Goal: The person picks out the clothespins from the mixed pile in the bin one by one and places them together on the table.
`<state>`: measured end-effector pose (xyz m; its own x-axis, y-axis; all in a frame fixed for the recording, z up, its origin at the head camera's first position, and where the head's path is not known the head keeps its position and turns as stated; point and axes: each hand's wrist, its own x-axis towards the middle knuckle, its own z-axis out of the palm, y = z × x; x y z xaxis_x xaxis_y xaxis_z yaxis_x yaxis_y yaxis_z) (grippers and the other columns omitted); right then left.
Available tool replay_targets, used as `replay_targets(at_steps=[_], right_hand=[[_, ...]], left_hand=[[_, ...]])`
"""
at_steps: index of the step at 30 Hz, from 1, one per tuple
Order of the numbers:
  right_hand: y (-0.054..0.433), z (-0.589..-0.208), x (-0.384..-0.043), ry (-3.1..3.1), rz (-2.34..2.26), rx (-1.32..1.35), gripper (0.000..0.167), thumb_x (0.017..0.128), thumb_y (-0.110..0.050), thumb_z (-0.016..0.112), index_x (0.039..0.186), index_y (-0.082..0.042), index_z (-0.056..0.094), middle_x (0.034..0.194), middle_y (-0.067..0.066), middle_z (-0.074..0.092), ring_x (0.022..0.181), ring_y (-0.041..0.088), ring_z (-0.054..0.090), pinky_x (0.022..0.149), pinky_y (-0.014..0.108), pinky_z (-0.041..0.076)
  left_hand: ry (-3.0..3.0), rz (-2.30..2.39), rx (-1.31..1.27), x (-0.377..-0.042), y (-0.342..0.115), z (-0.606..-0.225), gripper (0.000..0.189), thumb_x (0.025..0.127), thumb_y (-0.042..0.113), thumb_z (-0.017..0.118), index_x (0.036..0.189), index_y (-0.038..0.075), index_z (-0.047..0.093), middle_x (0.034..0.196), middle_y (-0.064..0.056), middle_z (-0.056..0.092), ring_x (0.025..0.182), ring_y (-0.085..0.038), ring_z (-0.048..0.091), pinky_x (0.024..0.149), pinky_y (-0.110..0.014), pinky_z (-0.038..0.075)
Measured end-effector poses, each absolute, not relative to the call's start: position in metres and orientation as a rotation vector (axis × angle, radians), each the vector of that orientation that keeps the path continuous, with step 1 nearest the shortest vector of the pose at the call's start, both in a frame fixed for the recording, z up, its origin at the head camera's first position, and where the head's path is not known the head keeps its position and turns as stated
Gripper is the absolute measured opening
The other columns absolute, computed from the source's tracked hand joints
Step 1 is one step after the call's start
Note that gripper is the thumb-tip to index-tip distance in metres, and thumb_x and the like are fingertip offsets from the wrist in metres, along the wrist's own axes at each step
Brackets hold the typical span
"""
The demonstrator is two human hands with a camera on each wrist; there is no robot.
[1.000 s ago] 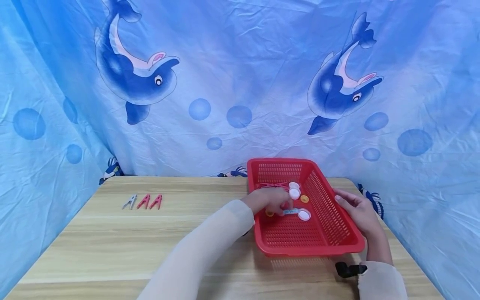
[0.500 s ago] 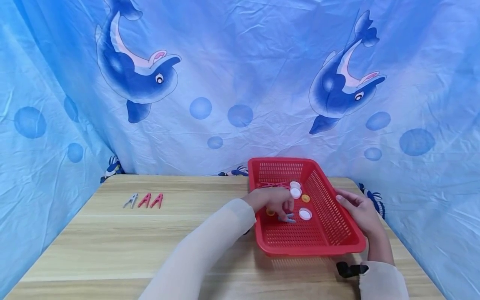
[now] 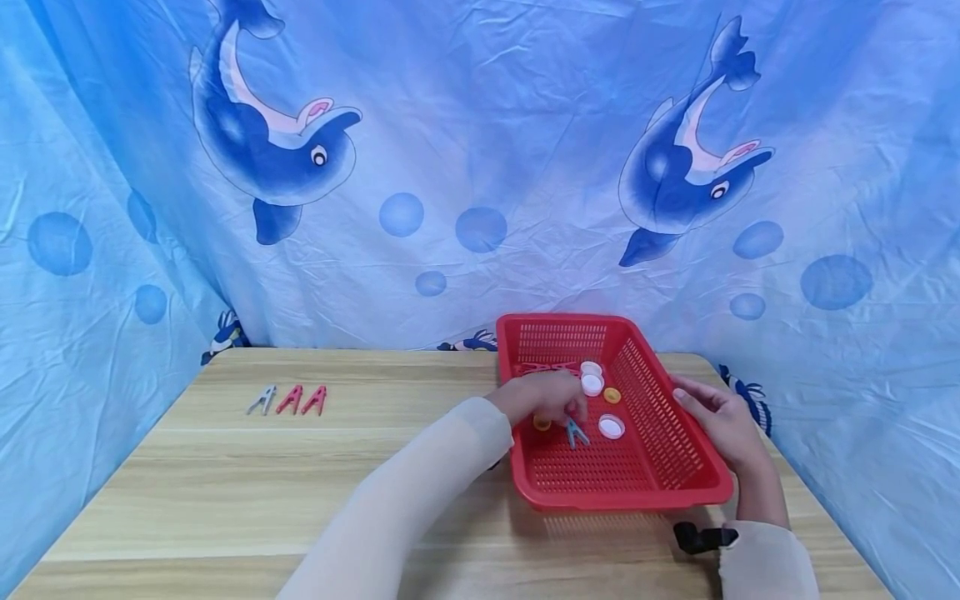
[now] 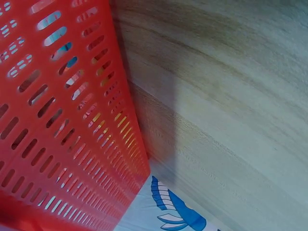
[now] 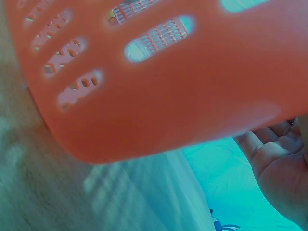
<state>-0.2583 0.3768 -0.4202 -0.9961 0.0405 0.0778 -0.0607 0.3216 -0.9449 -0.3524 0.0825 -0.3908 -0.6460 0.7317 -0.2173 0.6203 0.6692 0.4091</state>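
Observation:
A red plastic basket (image 3: 615, 500) with slotted walls sits tilted toward the viewer on the right of the table. My left hand (image 3: 551, 396) reaches inside it, fingertips pinching the top end of a light blue clothespin (image 3: 576, 435) whose two legs point toward the near side. Around that hand lie white round caps (image 3: 611, 427), yellow rings (image 3: 612, 396) and pink clothespins (image 3: 551, 367). On the basket's right rim, my right hand (image 3: 720, 421) grips with the thumb over the edge. The left wrist view has only the basket's outer wall (image 4: 72, 120) and tabletop, with the left hand hidden.
Toward the table's left side, a grey clothespin (image 3: 261, 400) and two pink clothespins (image 3: 302, 400) lie in a row on the wooden table (image 3: 225, 492). A blue dolphin-print cloth (image 3: 480, 167) hangs behind and along both sides.
The light blue clothespin has turned under the left fingers, from lying sideways to having its legs toward the near side. The right hand and basket stay put.

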Motion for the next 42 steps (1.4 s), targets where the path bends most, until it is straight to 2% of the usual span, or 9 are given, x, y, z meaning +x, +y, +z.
replay_targets(at_steps=[6, 11, 17, 24, 31, 37, 42], right_hand=[[0.376, -0.4201, -0.2571, -2.476, 1.787, 0.019, 0.069, 0.1, -0.046, 0.063, 0.155, -0.009, 0.045, 0.113, -0.004, 0.072, 0.091, 0.026, 0.076, 0.074, 0.045, 0.062], [0.3768, -0.422, -0.2585, -2.478, 1.78, 0.002, 0.068, 0.099, -0.046, 0.064, 0.155, -0.011, 0.045, 0.115, -0.001, 0.072, 0.092, 0.025, 0.076, 0.074, 0.045, 0.062], [0.3776, -0.4223, -0.26, -2.482, 1.764, 0.006, 0.069, 0.099, -0.046, 0.064, 0.155, -0.011, 0.045, 0.118, -0.001, 0.071, 0.093, 0.023, 0.076, 0.074, 0.045, 0.062], [0.3748, -0.4201, -0.2587, -2.475, 1.767, 0.012, 0.067, 0.099, -0.045, 0.064, 0.155, -0.012, 0.046, 0.119, 0.002, 0.07, 0.093, 0.025, 0.076, 0.075, 0.047, 0.062], [0.3726, -0.4202, -0.2579, -2.473, 1.757, -0.006, 0.067, 0.098, -0.047, 0.065, 0.154, -0.014, 0.047, 0.117, -0.001, 0.07, 0.093, 0.027, 0.076, 0.075, 0.048, 0.061], [0.3721, -0.4203, -0.2567, -2.473, 1.764, -0.03, 0.069, 0.097, -0.049, 0.065, 0.155, -0.017, 0.047, 0.123, 0.005, 0.068, 0.096, 0.028, 0.076, 0.077, 0.049, 0.061], [0.3723, -0.4207, -0.2577, -2.467, 1.778, -0.017, 0.068, 0.098, -0.048, 0.065, 0.155, -0.017, 0.047, 0.121, 0.001, 0.069, 0.096, 0.028, 0.076, 0.077, 0.049, 0.061]], left_hand=[[2.555, 0.362, 1.002, -0.351, 0.083, -0.3901, 0.043, 0.076, 0.013, 0.09, 0.112, 0.032, 0.077, 0.11, 0.009, 0.064, 0.096, -0.011, 0.06, 0.078, -0.031, 0.061], [2.534, 0.354, 0.979, -0.3519, 0.0837, -0.3932, 0.04, 0.074, 0.013, 0.091, 0.106, 0.033, 0.078, 0.107, 0.009, 0.064, 0.093, -0.012, 0.06, 0.073, -0.028, 0.06], [2.475, 0.345, 1.025, -0.3549, 0.0828, -0.393, 0.05, 0.073, 0.014, 0.092, 0.117, 0.031, 0.075, 0.105, 0.008, 0.064, 0.088, -0.011, 0.062, 0.065, -0.023, 0.057], [2.406, 0.341, 1.065, -0.3561, 0.081, -0.3933, 0.063, 0.071, 0.02, 0.093, 0.129, 0.03, 0.069, 0.101, 0.009, 0.064, 0.092, -0.01, 0.062, 0.078, -0.027, 0.059], [2.427, 0.342, 1.054, -0.3545, 0.081, -0.3944, 0.051, 0.075, 0.031, 0.092, 0.12, 0.032, 0.07, 0.102, 0.009, 0.062, 0.094, -0.009, 0.061, 0.086, -0.031, 0.059], [2.442, 0.389, 1.006, -0.3503, 0.08, -0.3921, 0.044, 0.076, 0.022, 0.091, 0.113, 0.031, 0.071, 0.104, 0.006, 0.062, 0.092, -0.011, 0.061, 0.081, -0.03, 0.06], [2.467, 0.382, 1.019, -0.3486, 0.0797, -0.3897, 0.049, 0.075, 0.019, 0.092, 0.117, 0.033, 0.071, 0.105, 0.007, 0.061, 0.094, -0.01, 0.06, 0.085, -0.031, 0.059]])
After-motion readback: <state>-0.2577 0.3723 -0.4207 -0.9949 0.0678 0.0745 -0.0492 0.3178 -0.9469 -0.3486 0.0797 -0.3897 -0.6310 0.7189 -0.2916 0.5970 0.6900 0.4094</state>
